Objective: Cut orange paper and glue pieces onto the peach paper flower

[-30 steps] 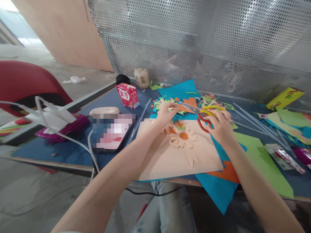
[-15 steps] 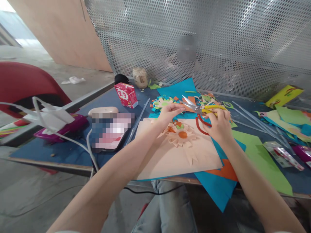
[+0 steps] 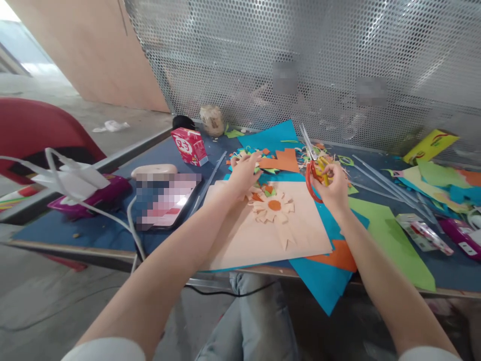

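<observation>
Metal mesh panel (image 3: 233, 65): beyond far edge of peach sheet (image 3: 240, 245), spans the back. Table (image 3: 105, 225): blue top, under peach sheet. Red chair (image 3: 45, 125): well L of peach sheet. Peach sheet: flat, near table's front edge, btwn forearms. Green sheet (image 3: 387, 240): R of peach sheet, flat. Blue paper (image 3: 323, 286): partly under R side of peach sheet, one corner past table edge. Power strip (image 3: 71, 204): far L of peach sheet, purple, w/ white plugs + cords. Phone (image 3: 184, 198): nearer L of peach sheet, screen up, partly pixelated.

L hand (image 3: 246, 170): over far L part of peach sheet, fingers bent, near fringed paper. Grip: can't tell whether anything's pinched. R hand (image 3: 332, 183): just R of far R corner of peach sheet; grip closed on scissors.

Carton (image 3: 190, 145): beyond + L of peach sheet, red, upright. Scissors (image 3: 312, 156): in R hand, off far R corner of peach sheet; red + yellow handles, blades pointing away from it. Peach flower (image 3: 274, 204): on far half of peach sheet, orange ctr. Orange piece (image 3: 287, 160): past far edge of peach sheet, btwn hands.
</observation>
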Available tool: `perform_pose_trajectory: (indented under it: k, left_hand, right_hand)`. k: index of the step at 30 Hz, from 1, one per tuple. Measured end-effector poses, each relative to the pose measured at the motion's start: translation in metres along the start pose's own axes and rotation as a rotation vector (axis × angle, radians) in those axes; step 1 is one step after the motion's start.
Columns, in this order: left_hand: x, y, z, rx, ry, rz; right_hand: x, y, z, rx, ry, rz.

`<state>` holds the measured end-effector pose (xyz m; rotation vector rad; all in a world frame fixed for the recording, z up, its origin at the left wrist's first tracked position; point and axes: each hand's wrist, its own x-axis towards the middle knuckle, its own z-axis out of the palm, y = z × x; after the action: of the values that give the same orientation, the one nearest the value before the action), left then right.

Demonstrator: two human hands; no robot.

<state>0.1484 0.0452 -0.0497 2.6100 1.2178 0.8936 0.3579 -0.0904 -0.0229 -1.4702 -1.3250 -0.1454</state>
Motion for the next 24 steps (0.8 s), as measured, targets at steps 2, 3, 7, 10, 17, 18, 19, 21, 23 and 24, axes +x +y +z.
perform_pose_trajectory:
  k: [2, 3, 7, 10, 17, 18, 19, 21, 23, 24]
  left_hand:
    - [0.002, 0.0, 0.003, 0.067, -0.059, 0.009]
    - [0.003, 0.001, 0.004, 0.102, -0.088, 0.015]
    - [0.011, 0.009, 0.005, 0.246, -0.187, 0.055]
    - [0.017, 0.016, 0.008, 0.309, -0.24, 0.041]
    - [0.02, 0.022, 0.01, 0.288, -0.18, 0.049]
    - [0.02, 0.021, 0.008, 0.25, -0.154, 0.018]
    - [0.02, 0.02, 0.006, 0.203, -0.119, -0.009]
    - [0.02, 0.018, -0.001, 0.07, -0.02, -0.036]
    - [0.019, 0.019, -0.012, -0.097, 0.13, -0.031]
    - [0.019, 0.021, -0.018, -0.18, 0.224, -0.012]
  right_hand:
    - [0.0, -0.002, 0.003, 0.334, -0.055, 0.227]
    - [0.001, -0.003, 0.004, 0.493, -0.1, 0.35]
    - [0.002, -0.008, 0.008, 0.708, -0.17, 0.51]
    - [0.003, -0.012, 0.007, 0.862, -0.172, 0.614]
    - [-0.001, -0.016, 0.003, 0.955, -0.205, 0.63]
    - [-0.001, -0.017, 0.003, 0.967, -0.206, 0.626]
    - [-0.002, -0.017, 0.004, 0.973, -0.202, 0.622]
    - [-0.002, -0.018, 0.006, 0.976, -0.188, 0.608]
    - [-0.001, -0.019, 0.008, 0.983, -0.169, 0.575]
    - [-0.001, -0.019, 0.009, 0.988, -0.159, 0.555]
